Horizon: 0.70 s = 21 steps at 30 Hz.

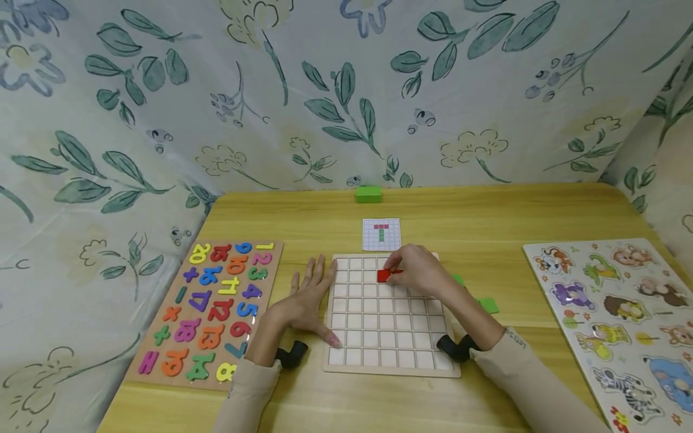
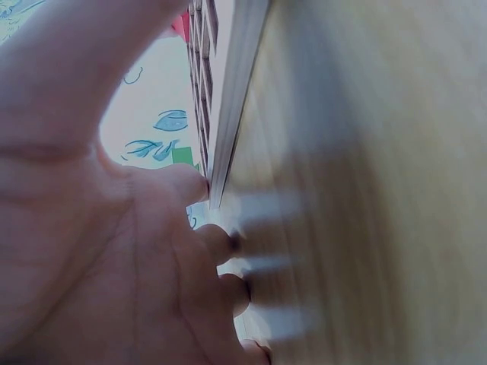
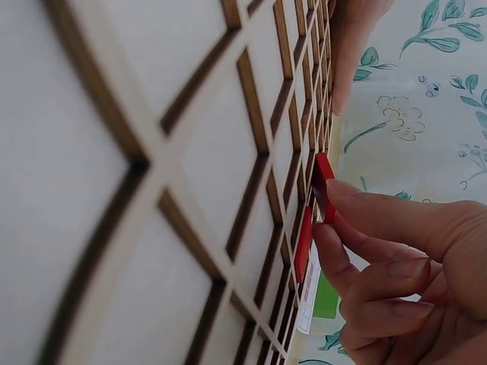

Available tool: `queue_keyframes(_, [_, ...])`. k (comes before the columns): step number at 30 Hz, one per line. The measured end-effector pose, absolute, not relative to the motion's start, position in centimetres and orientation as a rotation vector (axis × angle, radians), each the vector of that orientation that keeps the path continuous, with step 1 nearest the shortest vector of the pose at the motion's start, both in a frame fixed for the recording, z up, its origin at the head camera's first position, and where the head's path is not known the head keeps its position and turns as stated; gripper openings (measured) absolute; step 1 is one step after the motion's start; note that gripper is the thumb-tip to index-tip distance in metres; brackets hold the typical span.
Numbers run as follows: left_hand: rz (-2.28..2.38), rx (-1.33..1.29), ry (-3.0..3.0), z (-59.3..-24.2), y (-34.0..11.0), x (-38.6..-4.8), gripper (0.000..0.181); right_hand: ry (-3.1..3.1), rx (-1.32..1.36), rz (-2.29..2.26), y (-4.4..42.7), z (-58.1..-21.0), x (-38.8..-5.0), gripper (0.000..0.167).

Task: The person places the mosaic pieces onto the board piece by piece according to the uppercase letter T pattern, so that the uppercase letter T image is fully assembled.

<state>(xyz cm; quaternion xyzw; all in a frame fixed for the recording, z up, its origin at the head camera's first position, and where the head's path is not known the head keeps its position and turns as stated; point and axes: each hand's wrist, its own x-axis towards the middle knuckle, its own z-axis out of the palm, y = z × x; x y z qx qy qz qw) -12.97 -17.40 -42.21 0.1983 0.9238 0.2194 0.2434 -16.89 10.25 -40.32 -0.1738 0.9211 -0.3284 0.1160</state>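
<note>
My right hand pinches a red square tile between thumb and fingers, tilted over the upper part of a wooden grid board. Just right of it, a second red tile sits in the grid, partly hidden by the fingers in the head view. Along the board's left side, my left hand rests with its fingers spread, the thumb touching the lower left corner and the index finger near the upper left one. A card showing a red-and-green T pattern lies beyond the board.
Green tiles lie right of the board, partly behind the right forearm. A green block stands at the table's back edge. At left is a number puzzle board; at right, an animal puzzle board. Floral cloth hangs behind.
</note>
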Motion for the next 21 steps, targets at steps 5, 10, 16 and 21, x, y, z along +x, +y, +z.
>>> queue_keyframes(5, [0.597, 0.541, 2.518, -42.21, -17.34, -12.94, 0.155, 2.697, -0.481, -0.952, 10.35, -40.45, -16.92, 0.014])
queue_keyframes(10, [0.595, 0.536, 2.517, -42.22, -17.29, -12.97, 0.155, 2.690, -0.443, -0.974, 10.50, -40.75, -17.14, 0.016])
queue_keyframes(16, [0.583, 0.539, 2.524, -42.40, -17.35, -12.98, 0.155, 2.642, -0.359, -1.072, 10.67, -40.91, -17.17, 0.020])
queue_keyframes(21, [0.585, 0.531, 2.524, -42.33, -17.29, -13.05, 0.155, 2.627, -0.309, -1.117, 10.95, -41.07, -17.09, 0.022])
